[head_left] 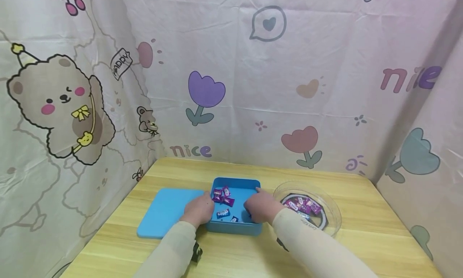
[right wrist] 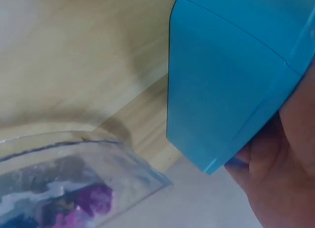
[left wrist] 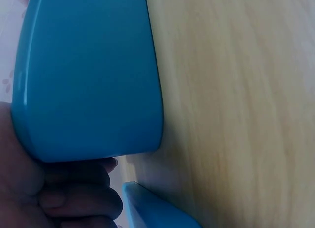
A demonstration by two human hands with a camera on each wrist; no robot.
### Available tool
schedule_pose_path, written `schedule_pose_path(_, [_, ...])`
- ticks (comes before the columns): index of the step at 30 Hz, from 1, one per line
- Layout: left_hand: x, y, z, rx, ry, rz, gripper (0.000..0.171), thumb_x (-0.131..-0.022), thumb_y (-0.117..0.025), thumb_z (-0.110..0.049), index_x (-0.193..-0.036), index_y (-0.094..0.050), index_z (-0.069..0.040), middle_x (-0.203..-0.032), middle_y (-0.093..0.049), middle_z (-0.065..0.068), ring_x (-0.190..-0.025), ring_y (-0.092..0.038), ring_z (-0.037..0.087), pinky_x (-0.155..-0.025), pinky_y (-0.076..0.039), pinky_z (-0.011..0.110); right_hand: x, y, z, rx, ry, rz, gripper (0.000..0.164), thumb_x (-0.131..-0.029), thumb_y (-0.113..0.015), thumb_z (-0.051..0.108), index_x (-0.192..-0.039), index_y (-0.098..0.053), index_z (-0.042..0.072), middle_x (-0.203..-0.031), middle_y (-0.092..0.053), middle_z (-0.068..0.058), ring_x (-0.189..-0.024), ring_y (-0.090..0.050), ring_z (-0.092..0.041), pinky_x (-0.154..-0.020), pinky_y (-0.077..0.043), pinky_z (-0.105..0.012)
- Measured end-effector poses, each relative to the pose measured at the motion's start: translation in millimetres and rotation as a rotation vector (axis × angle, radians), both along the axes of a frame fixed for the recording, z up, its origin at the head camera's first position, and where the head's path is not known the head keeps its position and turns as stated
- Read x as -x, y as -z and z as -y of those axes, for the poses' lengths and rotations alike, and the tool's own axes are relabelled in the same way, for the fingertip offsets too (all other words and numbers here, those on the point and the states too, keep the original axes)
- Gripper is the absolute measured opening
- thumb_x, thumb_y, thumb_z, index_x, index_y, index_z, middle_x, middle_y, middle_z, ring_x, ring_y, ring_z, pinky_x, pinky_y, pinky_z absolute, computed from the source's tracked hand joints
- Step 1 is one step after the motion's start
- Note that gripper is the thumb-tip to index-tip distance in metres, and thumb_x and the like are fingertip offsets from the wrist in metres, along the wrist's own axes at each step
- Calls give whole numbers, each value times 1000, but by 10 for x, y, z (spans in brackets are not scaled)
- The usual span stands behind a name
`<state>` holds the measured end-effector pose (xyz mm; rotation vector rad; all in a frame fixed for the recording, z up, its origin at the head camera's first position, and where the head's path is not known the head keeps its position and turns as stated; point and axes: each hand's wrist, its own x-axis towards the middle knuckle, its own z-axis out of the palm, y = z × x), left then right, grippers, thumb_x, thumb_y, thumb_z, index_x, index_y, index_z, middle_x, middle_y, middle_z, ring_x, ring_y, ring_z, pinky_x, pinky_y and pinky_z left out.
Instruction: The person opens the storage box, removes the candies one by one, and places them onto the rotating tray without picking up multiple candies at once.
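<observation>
A blue rectangular box [head_left: 234, 229] stands without its lid on the wooden table. Inside lie several small wrapped candies, purple ones [head_left: 218, 195] toward the left back and a blue one [head_left: 223, 213] nearer the front. My left hand [head_left: 199, 209] grips the box's left wall; in the left wrist view its curled fingers [left wrist: 81, 201] show beside the blue wall. At the opposite side my right hand [head_left: 264, 206] holds the right wall, its index finger stretched along the rim. The right wrist view shows that hand [right wrist: 280, 164] against the box's outer side.
Flat on the table to the left lies a blue lid [head_left: 162, 213], close to my left hand. A clear round bowl [head_left: 337, 225] with several purple and blue candies [head_left: 305, 205] stands right of the box, near my right forearm. A patterned curtain [head_left: 238, 89] hangs behind the table.
</observation>
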<state>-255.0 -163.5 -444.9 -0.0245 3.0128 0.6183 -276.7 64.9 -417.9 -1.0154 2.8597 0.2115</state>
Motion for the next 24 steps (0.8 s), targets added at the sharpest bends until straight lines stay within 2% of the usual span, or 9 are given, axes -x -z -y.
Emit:
schedule_pose_path(2, [-1,1,-2,-2,-2,0,49,-105,-41,-18,-144,-43,10,-139,-57,25,-121,-58,38,-97,-48,60,-6,-5,11,6,5,10,4,-92,-74,17,-92,-74,21,-65,-55,10,-70,-56,-11,-117,-27,-56])
schedule_pose_path(8, [-3,-3,-2,-2,1,-4,49,-105,-41,-18,-144,-43,11,-139,-57,25,-122,-57,39,-97,-48,60,3,-1,16,29,2,25,9,-93,-75,18,-101,-74,22,-71,-58,11,-81,-62,-12,-115,-28,-60])
schedule_pose_path(12, [-5,-6,-3,-6,2,-7,49,-105,-41,-19,-144,-43,10,-139,-57,25,-123,-57,39,-98,-47,60,17,25,27,1,4,17,12,-93,-75,21,-105,-71,22,-74,-60,10,-87,-65,-14,-115,-28,-61])
schedule_pose_path(18, [-14,4,-23,-20,-1,-5,51,-105,-41,-20,-146,-42,10,-143,-54,25,-127,-53,41,-100,-45,62,-5,32,27,-17,15,22,5,-93,-73,18,-96,-71,21,-68,-56,9,-80,-60,-12,-116,-27,-60])
schedule_pose_path(24, [-26,0,-23,-22,-1,-10,50,-105,-41,-19,-146,-42,10,-142,-54,25,-125,-55,41,-99,-46,62,-23,13,-2,40,5,48,7,-93,-72,16,-88,-71,21,-65,-54,10,-76,-57,-10,-116,-24,-61])
